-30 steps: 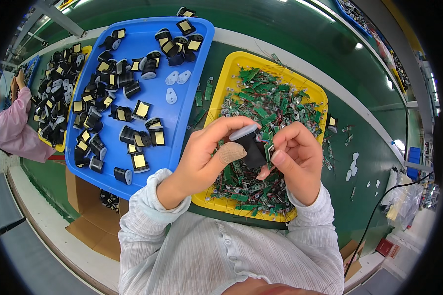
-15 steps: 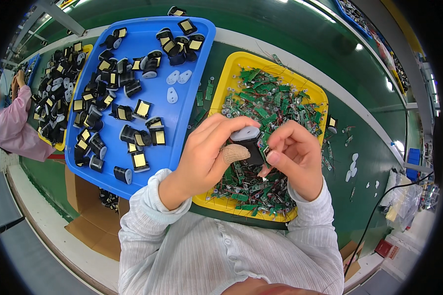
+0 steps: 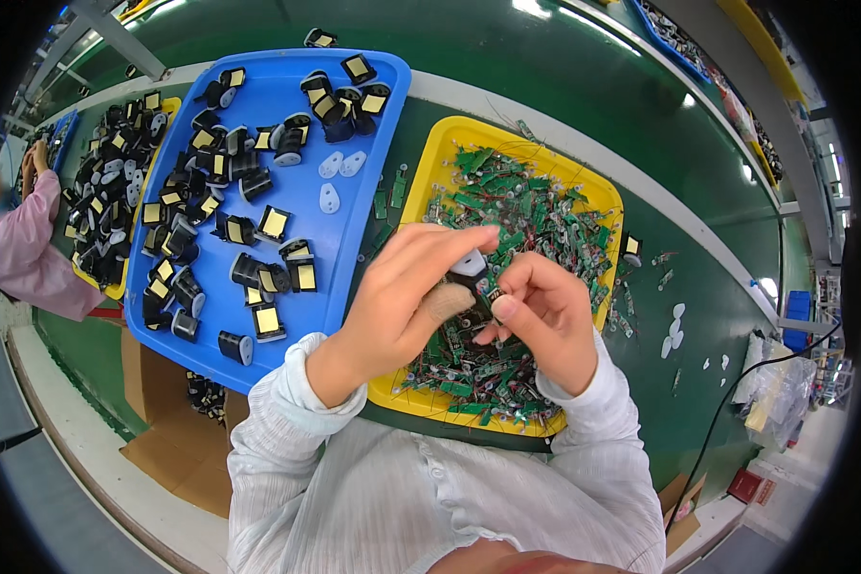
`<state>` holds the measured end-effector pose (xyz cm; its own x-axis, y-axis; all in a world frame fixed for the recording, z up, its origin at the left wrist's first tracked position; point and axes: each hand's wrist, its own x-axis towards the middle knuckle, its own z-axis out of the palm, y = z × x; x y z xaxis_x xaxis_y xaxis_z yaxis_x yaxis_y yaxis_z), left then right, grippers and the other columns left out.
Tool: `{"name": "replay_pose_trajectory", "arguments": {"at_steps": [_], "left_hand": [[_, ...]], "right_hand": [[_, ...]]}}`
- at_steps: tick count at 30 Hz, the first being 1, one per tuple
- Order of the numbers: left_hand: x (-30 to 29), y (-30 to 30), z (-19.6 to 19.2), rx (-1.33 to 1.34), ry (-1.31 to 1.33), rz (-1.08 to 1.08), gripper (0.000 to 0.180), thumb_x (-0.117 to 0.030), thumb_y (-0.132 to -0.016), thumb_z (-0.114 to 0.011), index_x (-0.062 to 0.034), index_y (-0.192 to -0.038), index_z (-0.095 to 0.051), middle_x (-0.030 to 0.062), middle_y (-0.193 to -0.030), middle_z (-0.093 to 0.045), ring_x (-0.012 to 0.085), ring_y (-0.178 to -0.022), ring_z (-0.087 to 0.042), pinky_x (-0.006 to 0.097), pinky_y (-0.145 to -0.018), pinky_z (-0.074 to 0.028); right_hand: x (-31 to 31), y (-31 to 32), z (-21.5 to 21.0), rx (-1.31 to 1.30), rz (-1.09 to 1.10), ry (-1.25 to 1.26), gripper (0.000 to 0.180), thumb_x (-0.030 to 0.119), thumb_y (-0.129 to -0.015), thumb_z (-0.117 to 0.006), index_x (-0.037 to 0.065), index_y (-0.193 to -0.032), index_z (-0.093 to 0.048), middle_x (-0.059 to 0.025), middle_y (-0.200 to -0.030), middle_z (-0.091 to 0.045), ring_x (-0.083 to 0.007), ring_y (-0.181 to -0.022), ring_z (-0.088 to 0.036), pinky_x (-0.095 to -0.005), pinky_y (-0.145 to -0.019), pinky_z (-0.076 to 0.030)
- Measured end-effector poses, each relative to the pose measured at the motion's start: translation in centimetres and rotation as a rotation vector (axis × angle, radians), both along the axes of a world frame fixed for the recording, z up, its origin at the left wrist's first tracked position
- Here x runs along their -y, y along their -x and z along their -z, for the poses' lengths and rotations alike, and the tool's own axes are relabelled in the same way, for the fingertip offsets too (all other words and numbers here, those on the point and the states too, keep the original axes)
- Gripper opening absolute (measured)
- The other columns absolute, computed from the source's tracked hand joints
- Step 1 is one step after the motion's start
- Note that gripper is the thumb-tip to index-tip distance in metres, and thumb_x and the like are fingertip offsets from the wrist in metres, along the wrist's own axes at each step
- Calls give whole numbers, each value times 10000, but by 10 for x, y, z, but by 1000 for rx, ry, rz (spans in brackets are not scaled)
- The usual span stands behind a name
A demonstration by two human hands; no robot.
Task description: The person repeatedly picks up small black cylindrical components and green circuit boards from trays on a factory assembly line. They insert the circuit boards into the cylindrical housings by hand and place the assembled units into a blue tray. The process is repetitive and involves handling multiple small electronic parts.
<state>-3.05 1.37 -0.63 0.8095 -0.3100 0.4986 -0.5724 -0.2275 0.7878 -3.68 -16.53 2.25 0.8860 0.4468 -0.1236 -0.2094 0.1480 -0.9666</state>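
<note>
Green bench top (image 3: 584, 86) with a yellow tray (image 3: 430, 182) full of little green circuit boards (image 3: 536, 215) and a blue tray (image 3: 287, 86) of black housings (image 3: 258, 182) next to it. Both hands meet over the yellow tray, pinching one small black housing (image 3: 469, 277) with a white cap. Left hand (image 3: 397, 297) fingers wrap it from the side, right hand (image 3: 540, 316) fingertips pinch its edge.

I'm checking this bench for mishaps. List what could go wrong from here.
The small black part is pinched only by fingertips of the left hand and right hand; it could slip into the yellow tray of green boards and wires. Loose wires might snag the fingers.
</note>
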Motion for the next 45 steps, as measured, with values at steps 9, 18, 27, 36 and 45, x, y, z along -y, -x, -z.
{"name": "replay_pose_trajectory", "arguments": {"at_steps": [9, 18, 27, 36, 45], "left_hand": [[2, 3, -1, 21, -44, -60, 483, -84, -746, -559, 36, -1206, -473, 165, -1098, -569, 310, -999, -521, 374, -887, -389], [-3, 3, -5, -226, 154, 83, 485, -101, -781, -579, -2, -1239, -454, 144, -1134, -536, 245, -1011, -517, 340, -880, -395], [0, 8, 1, -597, 580, 273, 447, -62, -800, -567, 22, -1216, -426, 118, -1121, -497, 191, -1057, -477, 319, -913, -379], [-3, 12, 1, -430, 410, 148, 391, -48, -791, -569, 19, -1168, -490, 119, -1068, -545, 180, -980, -527, 298, -868, -410], [5, 10, 1, -567, 512, 170, 439, -56, -777, -621, -17, -1179, -449, 76, -1146, -502, 153, -1082, -449, 288, -875, -406]], "right_hand": [[-12, 5, 5, 767, 167, 571, 94, -17, -732, -622, -5, -784, -545, -94, -676, -516, -189, -526, -547, -269, -473, -425], [-7, 4, 10, 612, 142, 431, 84, 24, -772, -614, -13, -809, -549, -88, -707, -522, -161, -559, -542, -252, -498, -436], [-10, 4, 11, 757, 118, 479, 91, 4, -754, -618, -4, -814, -552, -95, -697, -521, -193, -561, -547, -275, -507, -427], [-12, 4, 11, 807, 98, 502, 110, -1, -736, -627, -2, -823, -560, -103, -707, -538, -211, -581, -552, -283, -522, -433], [-16, 2, 14, 789, 147, 621, 126, -37, -716, -629, -3, -825, -577, -104, -727, -555, -220, -636, -571, -285, -559, -458]]}}
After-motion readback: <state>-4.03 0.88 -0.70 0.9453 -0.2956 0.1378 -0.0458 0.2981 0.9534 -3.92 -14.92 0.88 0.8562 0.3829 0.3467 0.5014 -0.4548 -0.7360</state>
